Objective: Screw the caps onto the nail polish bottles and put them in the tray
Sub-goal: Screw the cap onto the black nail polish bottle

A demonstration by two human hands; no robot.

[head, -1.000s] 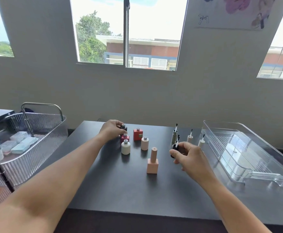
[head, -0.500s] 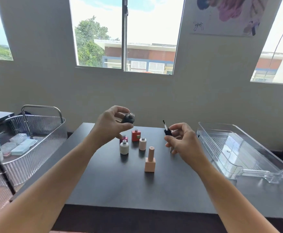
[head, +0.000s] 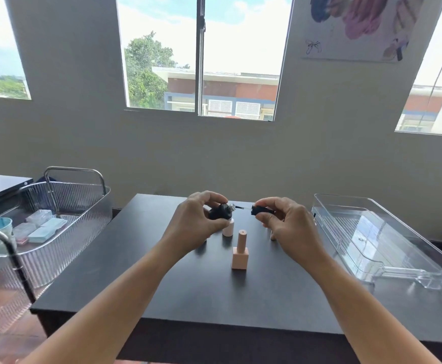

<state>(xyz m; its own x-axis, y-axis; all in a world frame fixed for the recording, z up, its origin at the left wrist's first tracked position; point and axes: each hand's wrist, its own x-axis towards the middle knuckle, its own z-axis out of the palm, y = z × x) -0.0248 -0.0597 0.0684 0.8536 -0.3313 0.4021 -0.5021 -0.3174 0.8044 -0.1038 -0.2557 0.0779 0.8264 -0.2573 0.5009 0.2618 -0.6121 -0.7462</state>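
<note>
On the dark counter (head: pixel 214 298), the clear tray (head: pixel 372 232) at 3 o'clock holds no bottle yet. Half a second ago the hands were apart; now they have come together toward 12 o'clock. The left hand (head: pixel 193 224) grips the black bottle (head: pixel 218 214), tilted with its neck toward 3 o'clock. The right hand (head: pixel 290 227) pinches the black cap (head: pixel 260 209), its brush tip at the neck. I think screwing comes next.

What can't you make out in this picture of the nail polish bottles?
Head view only.
Bottles behind the left hand: mostly covered.
Caps behind the right hand: mostly covered.
Brush of the black cap at the black bottle: too thin to tell if inside.
</note>
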